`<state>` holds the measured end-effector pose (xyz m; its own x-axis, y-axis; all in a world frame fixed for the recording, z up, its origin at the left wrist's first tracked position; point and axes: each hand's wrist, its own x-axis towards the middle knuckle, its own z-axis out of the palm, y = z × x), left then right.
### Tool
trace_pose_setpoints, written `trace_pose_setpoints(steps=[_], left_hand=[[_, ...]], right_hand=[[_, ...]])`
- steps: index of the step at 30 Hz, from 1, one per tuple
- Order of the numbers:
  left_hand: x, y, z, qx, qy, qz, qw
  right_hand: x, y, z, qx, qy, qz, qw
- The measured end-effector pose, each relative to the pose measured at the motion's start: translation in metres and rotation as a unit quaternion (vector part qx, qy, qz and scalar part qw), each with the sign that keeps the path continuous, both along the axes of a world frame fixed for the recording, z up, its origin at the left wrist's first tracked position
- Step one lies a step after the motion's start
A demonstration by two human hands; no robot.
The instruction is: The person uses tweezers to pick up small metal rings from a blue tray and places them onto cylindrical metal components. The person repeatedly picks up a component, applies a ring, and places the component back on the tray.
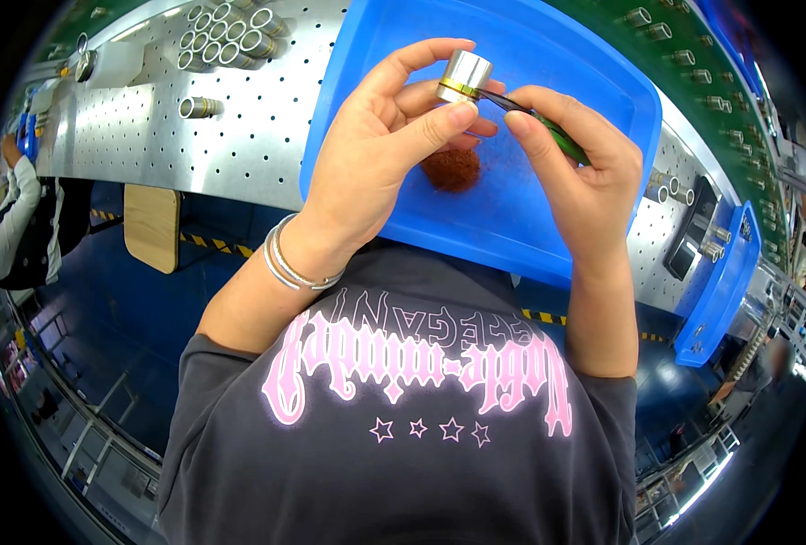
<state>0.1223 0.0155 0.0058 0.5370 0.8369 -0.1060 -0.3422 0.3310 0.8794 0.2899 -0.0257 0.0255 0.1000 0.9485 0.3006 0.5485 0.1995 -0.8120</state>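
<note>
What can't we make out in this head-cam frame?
All in the head view:
- Metal cylinder: far side, turned away and partly behind the left hand.
- Green-handled tool: rear part, covered by the right hand; exact tip contact, too small.
- Brown clump: upper edge, behind the left hand; fine texture, too small.
- Co-worker, far left: partly cut off by the dark fisheye rim.

Bright, even light across the workspace | pale sheen there on the perforated bench (267, 109) | crisp highlights on the metal cylinder (467, 69) | dark shirt (403, 486) drinking up the light | centre looking sharp | straight edges bowing hard toward the rim, background soft, black corners all round
</note>
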Motion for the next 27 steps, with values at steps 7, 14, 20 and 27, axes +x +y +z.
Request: trace_pose_setpoints(steps=[7,14,20,27], left_hand=[[0.001,-0.001,0.000,0.000,0.003,0.001,1.000],[0.001,-0.001,-0.001,0.005,0.003,0.001,1.000],[0.001,0.000,0.002,-0.019,0.006,0.009,1.000],[-0.007,0.006,0.004,-0.038,0.041,-0.084,0.995]], right_hand=[[0.001,-0.001,-0.001,0.000,0.000,0.002,1.000],[0.001,-0.001,-0.001,0.002,-0.002,0.000,1.000],[0.006,-0.002,0.009,-0.095,0.005,0.003,0.995],[0.007,0.019,0.016,-0.183,0.211,0.080,0.957]])
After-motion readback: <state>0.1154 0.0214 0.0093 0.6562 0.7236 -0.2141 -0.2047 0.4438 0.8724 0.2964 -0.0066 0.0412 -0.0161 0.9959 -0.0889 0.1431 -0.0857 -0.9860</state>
